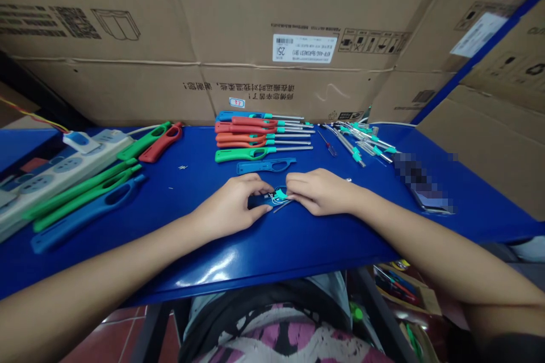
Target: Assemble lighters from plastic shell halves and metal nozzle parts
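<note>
At the middle of the blue table, my left hand [238, 201] curls its thumb and fingers around a blue lighter shell [256, 201], which is hard to tell from the table's blue. A teal connector [281, 194] with thin white wires [276, 199] shows between both hands. My right hand [319, 191] is closed, fingertips pinching at the connector's right end; a metal tip [348, 180] pokes out beyond the knuckles. Its grip is partly hidden by the fingers. Just below lies a thin metal rod [281, 206]. Above the hands rests a blue handle half [266, 165].
Red, orange, green and blue lighters [244, 154] are stacked behind. Metal tubes with teal connectors [361, 139], a screwdriver [330, 146] and a phone [426, 190] lie right. Handle shells [89, 212] and a power strip [63, 164] are left. A cardboard wall [170, 39] stands behind.
</note>
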